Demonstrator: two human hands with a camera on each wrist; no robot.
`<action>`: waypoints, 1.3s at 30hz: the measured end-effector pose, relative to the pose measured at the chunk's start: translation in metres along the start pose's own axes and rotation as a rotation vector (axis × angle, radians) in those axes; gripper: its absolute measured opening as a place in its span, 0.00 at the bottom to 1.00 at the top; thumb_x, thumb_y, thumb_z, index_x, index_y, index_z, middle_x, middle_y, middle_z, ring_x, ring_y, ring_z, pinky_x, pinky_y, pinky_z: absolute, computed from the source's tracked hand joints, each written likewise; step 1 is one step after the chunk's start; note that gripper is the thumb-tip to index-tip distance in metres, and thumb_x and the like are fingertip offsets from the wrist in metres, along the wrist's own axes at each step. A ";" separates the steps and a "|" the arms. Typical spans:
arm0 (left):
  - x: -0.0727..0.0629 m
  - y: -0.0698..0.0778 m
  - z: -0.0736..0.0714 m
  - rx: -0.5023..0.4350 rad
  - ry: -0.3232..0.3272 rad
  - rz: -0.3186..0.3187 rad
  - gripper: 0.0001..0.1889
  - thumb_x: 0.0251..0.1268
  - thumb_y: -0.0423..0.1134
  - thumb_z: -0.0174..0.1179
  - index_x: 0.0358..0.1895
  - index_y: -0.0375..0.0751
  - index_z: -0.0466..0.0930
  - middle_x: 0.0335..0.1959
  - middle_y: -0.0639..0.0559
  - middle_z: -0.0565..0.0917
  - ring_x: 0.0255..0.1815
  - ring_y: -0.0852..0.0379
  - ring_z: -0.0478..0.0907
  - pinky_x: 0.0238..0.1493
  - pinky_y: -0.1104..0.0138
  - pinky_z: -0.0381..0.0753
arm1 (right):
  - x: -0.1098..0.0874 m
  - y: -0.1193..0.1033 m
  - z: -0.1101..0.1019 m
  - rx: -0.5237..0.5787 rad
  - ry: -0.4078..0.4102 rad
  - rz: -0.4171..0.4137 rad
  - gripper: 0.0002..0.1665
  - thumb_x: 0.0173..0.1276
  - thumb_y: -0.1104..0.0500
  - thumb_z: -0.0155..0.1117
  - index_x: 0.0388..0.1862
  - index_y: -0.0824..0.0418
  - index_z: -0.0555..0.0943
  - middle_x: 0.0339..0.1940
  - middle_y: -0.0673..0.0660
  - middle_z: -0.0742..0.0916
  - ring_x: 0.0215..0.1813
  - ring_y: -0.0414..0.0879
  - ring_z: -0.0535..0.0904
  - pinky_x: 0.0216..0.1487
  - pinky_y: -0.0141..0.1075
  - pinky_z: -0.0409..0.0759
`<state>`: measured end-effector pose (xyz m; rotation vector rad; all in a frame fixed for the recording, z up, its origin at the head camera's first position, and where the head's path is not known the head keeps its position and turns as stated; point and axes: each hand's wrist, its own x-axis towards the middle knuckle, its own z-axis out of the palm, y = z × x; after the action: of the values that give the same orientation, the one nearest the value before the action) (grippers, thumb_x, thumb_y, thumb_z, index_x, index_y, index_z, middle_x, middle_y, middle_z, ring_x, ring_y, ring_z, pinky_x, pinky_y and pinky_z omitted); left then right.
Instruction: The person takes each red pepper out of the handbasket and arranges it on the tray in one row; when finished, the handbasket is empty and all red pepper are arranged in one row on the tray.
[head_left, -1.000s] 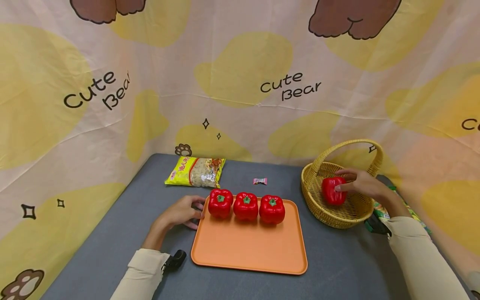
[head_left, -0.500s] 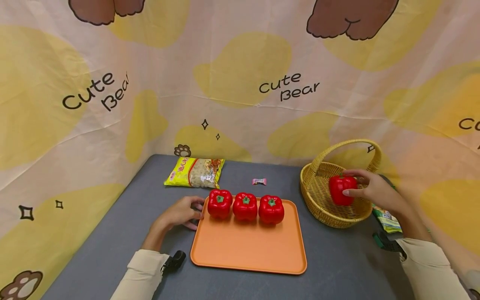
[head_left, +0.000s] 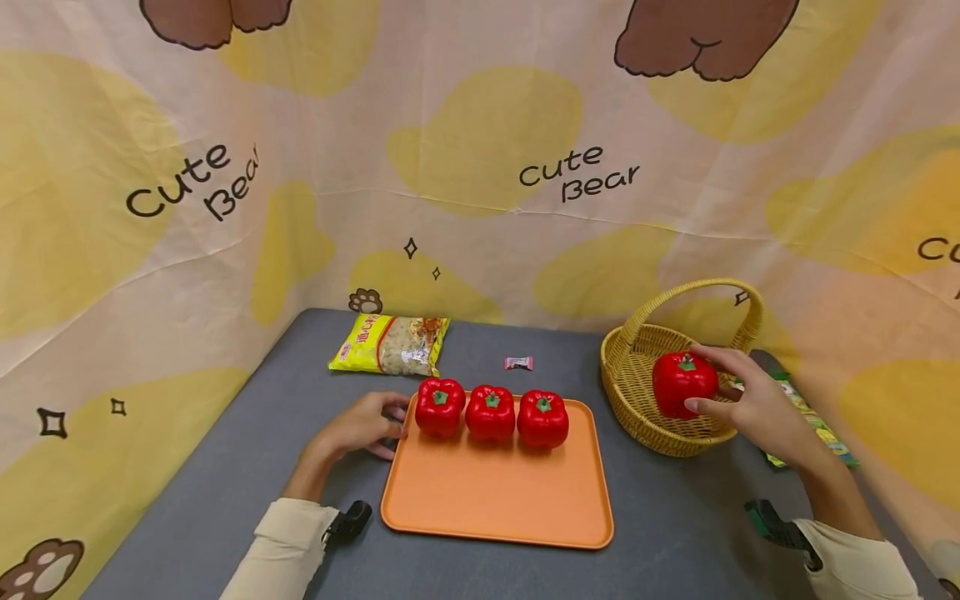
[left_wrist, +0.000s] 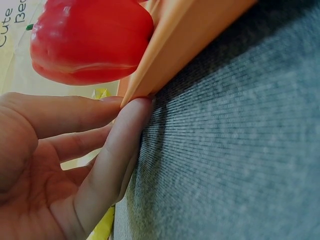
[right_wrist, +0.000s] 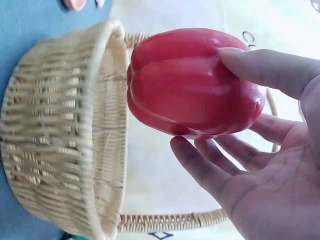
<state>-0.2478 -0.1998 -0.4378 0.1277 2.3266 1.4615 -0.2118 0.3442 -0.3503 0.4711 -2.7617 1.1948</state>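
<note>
A red bell pepper [head_left: 683, 384] with a green stem is gripped between thumb and fingers of my right hand [head_left: 761, 408]. The right wrist view has this pepper [right_wrist: 185, 82] above the rim of the wicker basket [right_wrist: 60, 115]. My left hand [head_left: 365, 427] pinches the left edge of the orange tray [head_left: 495, 496], as the left wrist view makes plain at the tray's rim [left_wrist: 165, 55]. Three red bell peppers stand in a row along the tray's back: a left one [head_left: 440, 408], a middle one [head_left: 491, 414] and a right one [head_left: 543, 420].
A yellow bag of food [head_left: 390, 344] lies behind the tray at the left. One small pink-wrapped candy [head_left: 518, 363] is farther right. Green-yellow packets [head_left: 813, 421] lie right of the basket, partly behind my right hand. A printed cloth wall closes off the back.
My right hand has lifted the bell pepper up from inside the basket and turned it stem upward. The left hand and the tray have stayed in place.
</note>
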 end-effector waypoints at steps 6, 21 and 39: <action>0.002 0.001 0.000 0.004 -0.002 0.003 0.31 0.67 0.25 0.64 0.73 0.24 0.69 0.52 0.36 0.78 0.42 0.52 0.83 0.34 0.54 0.93 | -0.009 -0.007 0.012 0.050 0.031 -0.042 0.44 0.69 0.60 0.76 0.81 0.60 0.68 0.73 0.58 0.70 0.64 0.30 0.68 0.53 0.17 0.80; -0.001 0.001 -0.001 0.006 -0.001 0.007 0.31 0.67 0.25 0.63 0.73 0.23 0.68 0.52 0.36 0.78 0.41 0.52 0.83 0.35 0.54 0.93 | -0.007 -0.026 0.056 0.102 -0.016 -0.112 0.43 0.64 0.62 0.80 0.77 0.62 0.72 0.70 0.61 0.76 0.65 0.51 0.77 0.54 0.23 0.84; -0.001 0.003 -0.001 -0.001 -0.008 -0.002 0.31 0.68 0.25 0.63 0.73 0.23 0.69 0.52 0.36 0.78 0.40 0.52 0.83 0.35 0.54 0.94 | 0.006 -0.023 0.101 -0.019 0.000 -0.130 0.44 0.56 0.63 0.85 0.71 0.66 0.77 0.68 0.68 0.76 0.66 0.68 0.76 0.52 0.52 0.91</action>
<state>-0.2477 -0.1992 -0.4350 0.1303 2.3192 1.4582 -0.2062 0.2544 -0.4025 0.6374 -2.6926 1.1378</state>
